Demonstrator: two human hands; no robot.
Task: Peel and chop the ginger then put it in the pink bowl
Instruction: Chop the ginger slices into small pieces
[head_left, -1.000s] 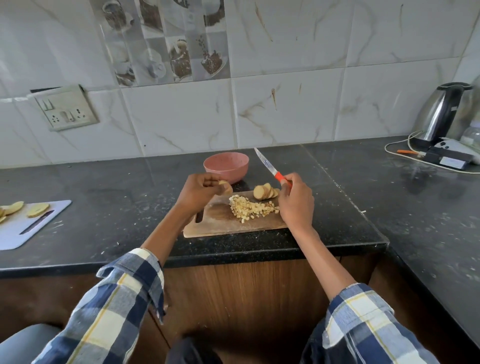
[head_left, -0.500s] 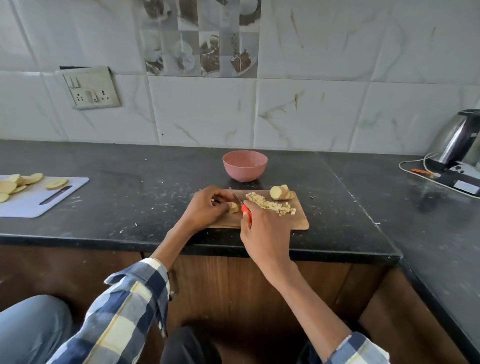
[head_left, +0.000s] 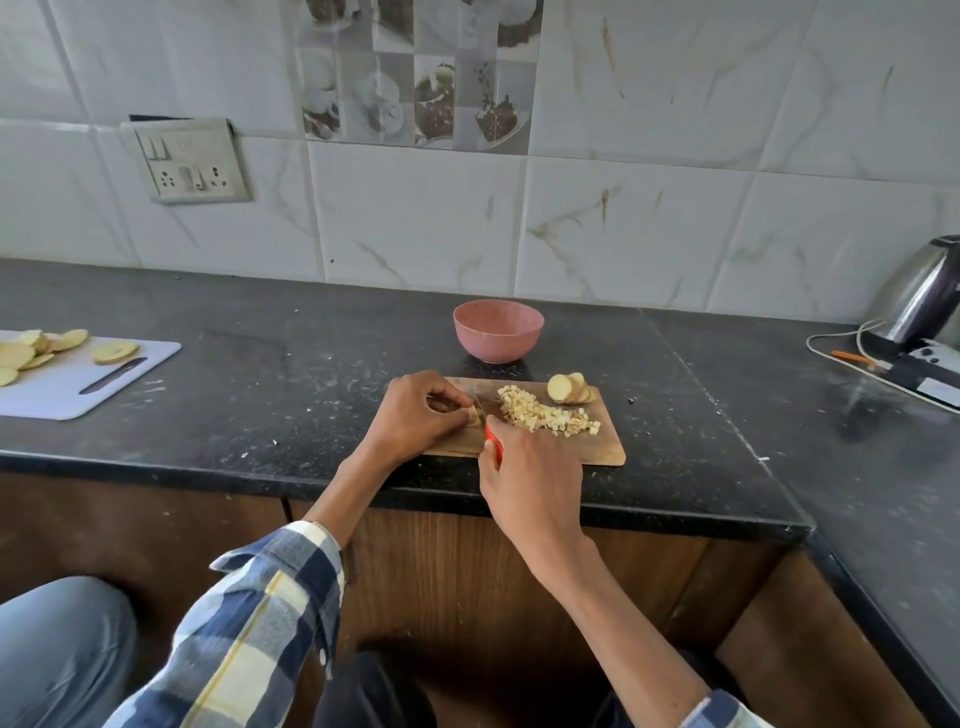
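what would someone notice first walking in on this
Two hands at work on the wooden cutting board at the counter's front edge: the left hand pins a ginger piece, the right hand grips a red-handled knife. A heap of chopped ginger lies mid-board, with the pink bowl just behind it.

The bowl (head_left: 497, 330) stands behind the cutting board (head_left: 602, 447), which carries chopped ginger (head_left: 545, 415) and slices (head_left: 569, 388).

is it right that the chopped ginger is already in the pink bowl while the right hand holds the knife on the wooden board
Not quite. The head view shows the chopped ginger piled on the wooden board, not in the pink bowl. The rest holds: the right hand holds the knife on that board.
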